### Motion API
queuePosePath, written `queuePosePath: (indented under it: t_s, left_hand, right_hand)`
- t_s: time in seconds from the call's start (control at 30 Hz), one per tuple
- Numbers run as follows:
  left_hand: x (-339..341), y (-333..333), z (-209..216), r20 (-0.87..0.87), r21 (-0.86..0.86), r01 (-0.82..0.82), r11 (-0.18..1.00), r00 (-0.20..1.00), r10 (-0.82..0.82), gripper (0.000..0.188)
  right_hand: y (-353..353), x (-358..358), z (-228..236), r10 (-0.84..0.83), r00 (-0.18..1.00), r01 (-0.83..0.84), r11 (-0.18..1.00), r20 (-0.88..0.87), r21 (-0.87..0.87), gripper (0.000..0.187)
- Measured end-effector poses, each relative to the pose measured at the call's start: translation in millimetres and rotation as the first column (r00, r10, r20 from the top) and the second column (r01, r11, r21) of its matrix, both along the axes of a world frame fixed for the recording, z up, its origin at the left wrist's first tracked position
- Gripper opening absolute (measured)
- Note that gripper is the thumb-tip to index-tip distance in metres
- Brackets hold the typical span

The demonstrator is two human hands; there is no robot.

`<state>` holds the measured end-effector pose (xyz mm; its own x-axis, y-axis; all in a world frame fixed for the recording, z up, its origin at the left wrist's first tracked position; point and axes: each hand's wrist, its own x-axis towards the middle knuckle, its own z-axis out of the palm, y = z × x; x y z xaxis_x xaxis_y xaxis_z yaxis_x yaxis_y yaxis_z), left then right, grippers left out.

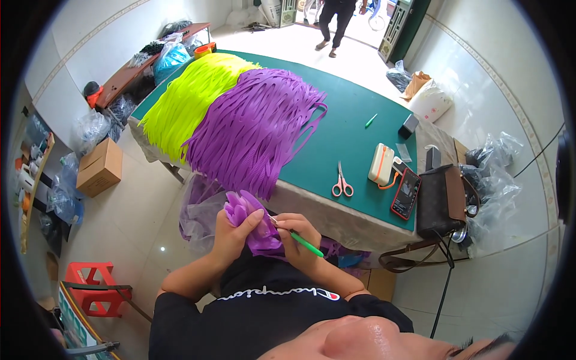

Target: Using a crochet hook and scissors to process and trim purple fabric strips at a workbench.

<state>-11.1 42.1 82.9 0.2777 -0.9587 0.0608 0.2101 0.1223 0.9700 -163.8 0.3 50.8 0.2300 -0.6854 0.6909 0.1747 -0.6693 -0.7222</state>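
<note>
My left hand (231,235) is closed around a bundle of glossy purple strips (261,237) in front of my chest, its looped ends fanning out above the thumb. In my right hand (300,235) is a slim green-handled tool (307,245). Its narrow metal tip meets the bundle beside my left thumb; the exact kind of tip is too small to tell. Just beyond my hands, a thick spread of long purple strips (255,129) hangs over the near table edge. It overlaps a pile of yellow-green strips (186,99) on the left.
On the green table (324,144) lie scissors (342,183), a phone (406,192), a cream power bank (381,165) and a green pen-like tool (371,120). A brown handbag (441,201) sits at the right. A red stool (99,288) stands left; a person (337,24) is near the doorway.
</note>
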Motion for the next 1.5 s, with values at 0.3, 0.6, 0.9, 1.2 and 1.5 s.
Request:
queuePosePath:
  t_s: [0.3, 0.6, 0.9, 1.2, 1.5]
  left_hand:
    - [-16, -2, 8, -0.158, -0.046, -0.046, 0.998, 0.987, 0.038, 0.012]
    - [-19, 3, 4, -0.283, -0.042, -0.091, 0.995, 0.956, 0.075, 0.009]
    - [-19, 10, -6, -0.303, 0.019, -0.094, 0.995, 0.948, 0.095, 0.006]
    - [-19, 11, -13, -0.333, 0.017, -0.074, 0.997, 0.940, 0.076, 0.004]
    - [-19, 12, -14, -0.331, 0.028, -0.055, 0.998, 0.942, 0.061, 0.004]
  right_hand:
    - [2, -7, 1, -0.010, 0.999, 0.014, 0.995, 0.046, -0.095, 0.015]
    - [4, -7, -1, 0.010, 0.998, -0.002, 0.993, 0.066, -0.120, 0.015]
    - [8, -7, -2, 0.028, 0.998, -0.022, 0.995, 0.054, -0.101, 0.014]
    - [8, -9, -3, 0.051, 0.999, -0.050, 0.993, 0.008, -0.104, 0.012]
    - [9, -7, -1, 0.037, 0.997, -0.030, 0.994, 0.062, -0.102, 0.012]
